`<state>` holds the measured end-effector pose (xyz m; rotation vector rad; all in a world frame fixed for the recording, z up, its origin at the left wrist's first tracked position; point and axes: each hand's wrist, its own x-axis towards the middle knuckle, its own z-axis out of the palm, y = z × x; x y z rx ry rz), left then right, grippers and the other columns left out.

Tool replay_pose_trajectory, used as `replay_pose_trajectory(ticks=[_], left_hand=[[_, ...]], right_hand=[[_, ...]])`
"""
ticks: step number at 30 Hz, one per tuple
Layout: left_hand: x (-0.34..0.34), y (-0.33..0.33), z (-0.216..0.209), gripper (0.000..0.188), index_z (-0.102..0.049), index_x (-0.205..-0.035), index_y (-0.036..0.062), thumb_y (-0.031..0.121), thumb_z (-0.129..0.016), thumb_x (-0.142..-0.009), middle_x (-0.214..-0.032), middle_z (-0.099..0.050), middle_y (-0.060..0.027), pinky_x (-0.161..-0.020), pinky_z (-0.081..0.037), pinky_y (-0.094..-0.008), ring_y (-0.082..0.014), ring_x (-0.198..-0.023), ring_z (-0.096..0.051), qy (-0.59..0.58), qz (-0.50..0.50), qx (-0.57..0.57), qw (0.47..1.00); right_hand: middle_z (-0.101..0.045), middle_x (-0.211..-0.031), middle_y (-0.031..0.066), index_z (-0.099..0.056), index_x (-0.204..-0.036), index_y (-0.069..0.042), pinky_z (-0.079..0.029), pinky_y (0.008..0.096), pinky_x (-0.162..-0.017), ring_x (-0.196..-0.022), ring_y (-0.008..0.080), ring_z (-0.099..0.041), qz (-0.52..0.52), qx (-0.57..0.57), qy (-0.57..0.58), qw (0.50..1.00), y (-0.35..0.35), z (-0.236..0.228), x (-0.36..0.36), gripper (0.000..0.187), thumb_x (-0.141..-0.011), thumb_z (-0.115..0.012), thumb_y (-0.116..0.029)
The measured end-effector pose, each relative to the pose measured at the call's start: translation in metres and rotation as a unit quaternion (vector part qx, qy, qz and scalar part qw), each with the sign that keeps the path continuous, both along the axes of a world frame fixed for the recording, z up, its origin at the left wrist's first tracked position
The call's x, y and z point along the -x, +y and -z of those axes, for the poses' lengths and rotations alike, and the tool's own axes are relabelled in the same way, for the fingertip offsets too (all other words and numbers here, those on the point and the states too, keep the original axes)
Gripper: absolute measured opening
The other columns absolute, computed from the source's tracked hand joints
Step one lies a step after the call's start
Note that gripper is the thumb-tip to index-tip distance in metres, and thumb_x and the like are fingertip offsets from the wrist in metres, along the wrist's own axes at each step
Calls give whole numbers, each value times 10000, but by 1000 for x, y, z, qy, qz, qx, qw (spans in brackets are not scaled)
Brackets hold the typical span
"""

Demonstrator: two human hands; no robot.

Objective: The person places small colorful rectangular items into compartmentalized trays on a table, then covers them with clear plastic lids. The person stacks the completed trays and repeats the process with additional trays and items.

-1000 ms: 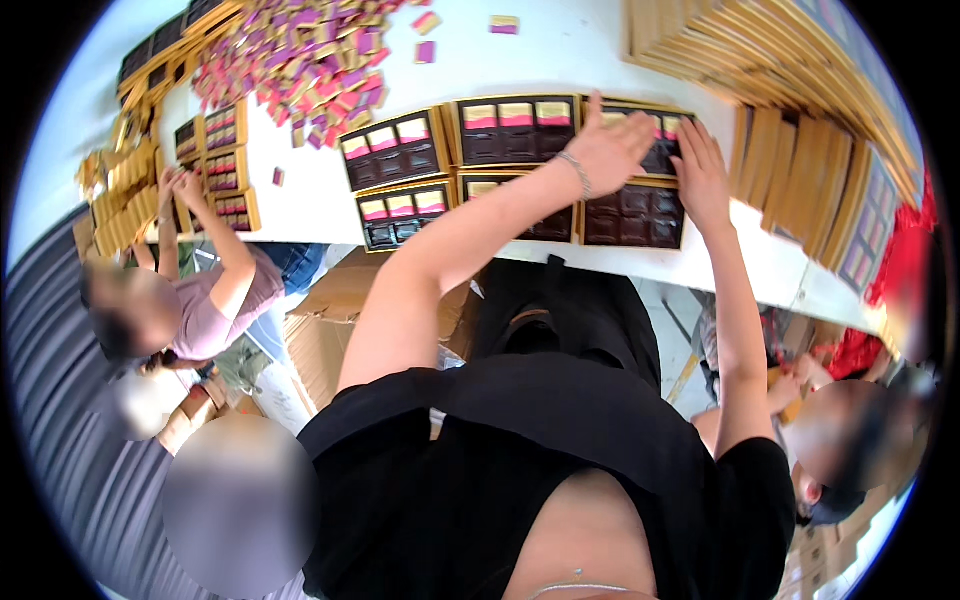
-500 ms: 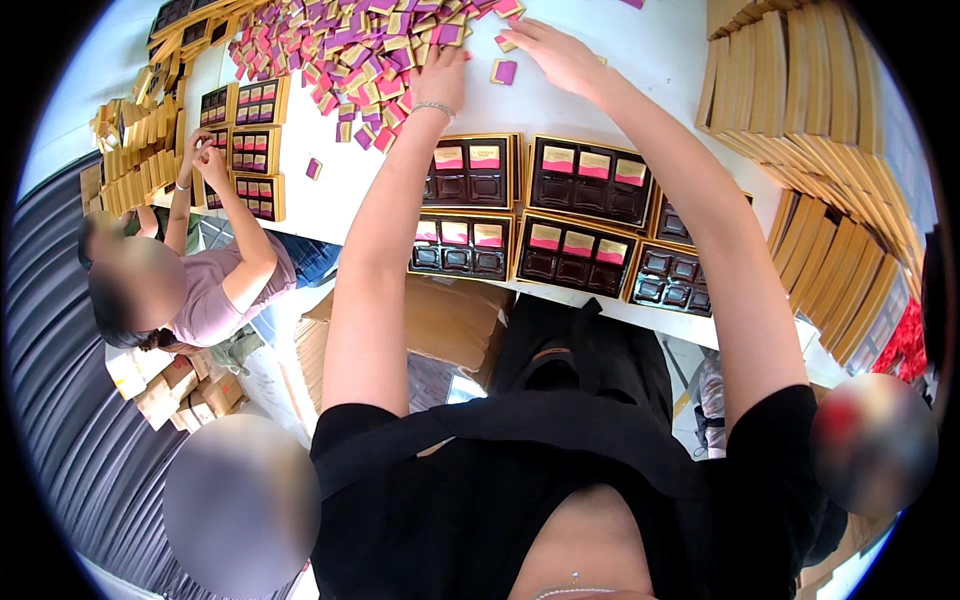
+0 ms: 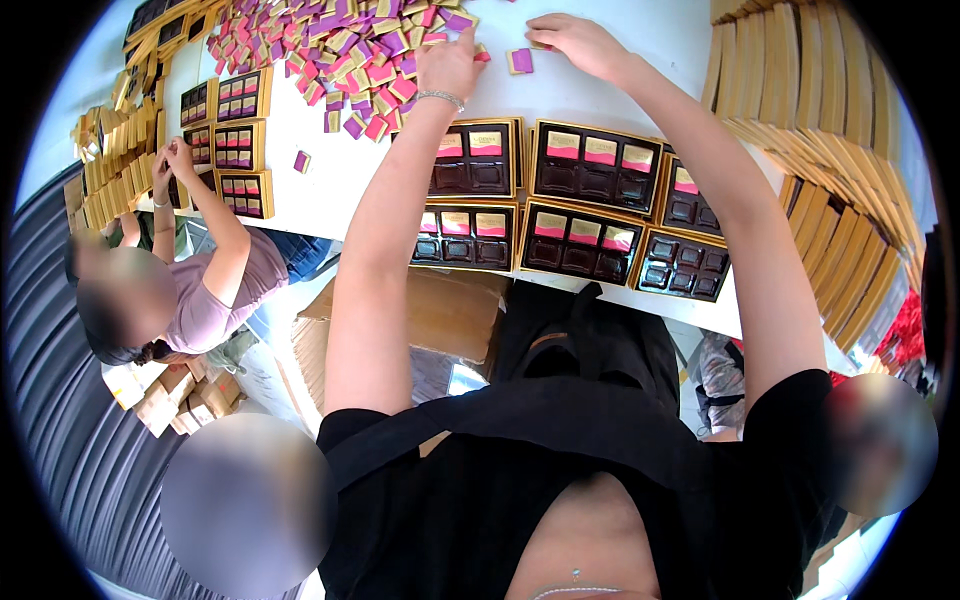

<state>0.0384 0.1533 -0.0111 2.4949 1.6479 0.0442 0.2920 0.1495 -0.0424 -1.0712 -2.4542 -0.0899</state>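
My left hand [image 3: 448, 68] is at the near right edge of a heap of small wrapped squares [image 3: 375, 65] in pink, purple and gold. A pink wrapped square [image 3: 482, 54] shows at its thumb side, and the fingers are curled around it. To the right, my right hand [image 3: 582, 45] reaches over the white table, its fingers bent down onto a gold wrapped square [image 3: 541, 43]. Between the hands lies a purple and gold square [image 3: 520, 62]. Nearer to me stand gold boxes with dark trays [image 3: 596, 172], whose upper compartments mostly hold pink and gold squares; one tray [image 3: 684, 265] shows bare compartments.
Long rows of stacked gold boxes [image 3: 800, 75] line the right side. At the left, a co-worker [image 3: 225, 280] works with both hands beside more filled trays [image 3: 240, 145]. A cardboard box [image 3: 450, 310] is below the table edge. One loose square [image 3: 302, 161] lies left of my arm.
Both hands have shifted slightly to the right in the picture, and the view has moved a little. The gold square at my right fingertips has moved along with that hand.
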Motion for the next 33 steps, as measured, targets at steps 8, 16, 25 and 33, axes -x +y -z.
replay_pose_trajectory(ticks=[8,16,25,33], left_hand=[[-62,-81,-71,283,-732,-1033,132,298,-755,-805,-912,-737,-51,-705,-563,-340,-252,-813,-709,-186,87,-74,976],[-151,-272,-71,231,-690,-964,137,239,-736,-761,-1017,-693,24,-800,-409,-352,-154,-920,-624,-261,314,0,913],[-151,-304,-61,474,-638,-1196,71,256,-721,-768,-1329,-585,-44,-1022,-360,-454,-197,-1257,-523,-196,311,-50,929],[-149,-327,-64,928,-398,-1458,58,579,-673,-741,-1553,-329,-74,-1088,-172,-701,-220,-1457,-254,-14,300,69,951]], right_hand=[[-623,-864,105,-640,-823,-57,-497,389,-811,-841,297,-595,117,28,-29,992,-46,-38,-26,143,-841,-598,-192],[-644,-1027,110,-678,-1062,-63,-502,392,-812,-941,310,-610,345,140,122,920,-331,-121,-107,328,-745,-746,-109],[-570,-1305,108,-584,-1267,-47,-418,432,-1013,-1225,297,-519,324,155,91,929,-388,-94,-86,555,-744,-746,-141],[-370,-1533,96,-398,-1454,-46,-159,549,-1167,-1443,260,-296,306,268,-26,913,-403,-89,-77,775,-826,-640,-430]])
